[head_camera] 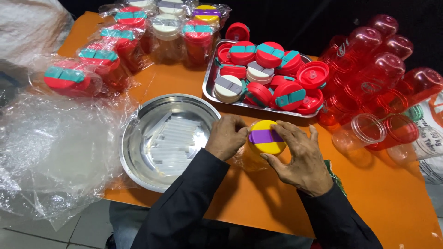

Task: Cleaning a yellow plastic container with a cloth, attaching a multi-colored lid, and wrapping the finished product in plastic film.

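Note:
A clear bottle with a yellow lid and purple flap point(266, 136) stands on the orange table point(383, 193) in front of me. My left hand point(226, 137) grips its left side, fingers curled against the lid's rim. My right hand point(299, 157) wraps the right side, fingertips resting on the lid's edge. Both dark sleeves reach in from the bottom of the view.
A round steel bowl point(138, 115) with several clear wrapped straws sits to the left. A steel tray point(210, 87) of red and cream lids lies behind. Wrapped lidded bottles point(115, 46) stand at back left, empty red bottles point(374, 78) lie at right, loose plastic film point(46, 152) covers the left.

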